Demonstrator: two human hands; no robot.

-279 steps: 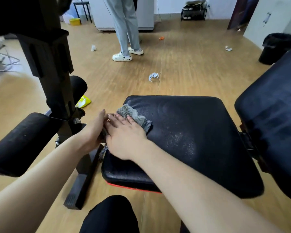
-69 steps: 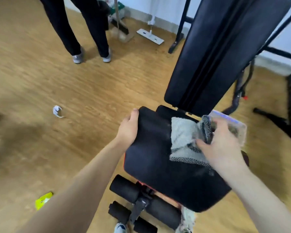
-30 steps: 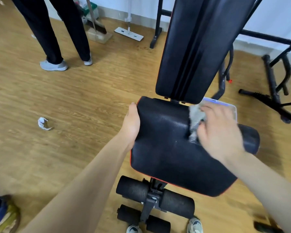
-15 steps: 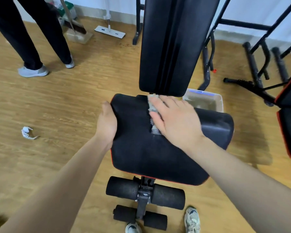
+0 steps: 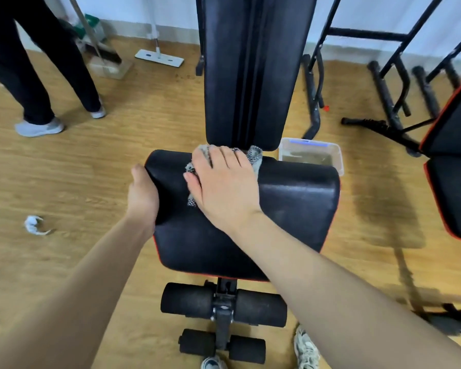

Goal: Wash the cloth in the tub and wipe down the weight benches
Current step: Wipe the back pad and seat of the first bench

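While the left grip [image 5: 143, 194] clasps the left edge of the seat [image 5: 290, 203], thumb on top and fingers tucked out of sight beneath, the right grip [image 5: 224, 182] lies flat and released, fingers straight and spread, pressing the cloth [image 5: 254, 155] onto the seat's far end. Grey checked cloth shows past the fingertips and beside the thumb, bunched against the foot of the upright backrest [image 5: 250, 70]. Just beyond the seat's far right corner the tub [image 5: 310, 153] stands on the floor [image 5: 91, 169], clear-walled, with murky water in it. Two pairs of foam rollers [image 5: 261, 307] sit below the seat's near end, and the wearer's shoes [image 5: 306, 350] show beside them. A paper wad [image 5: 33, 225] lies on the floor to the left. Farther off a person [image 5: 37, 62] in dark trousers stands by a broom [image 5: 109, 53], with a flat mop [image 5: 159, 57] near the wall. Black frames [image 5: 383, 75] stand to the right, and another red-trimmed pad [image 5: 453, 182] is at the right edge.
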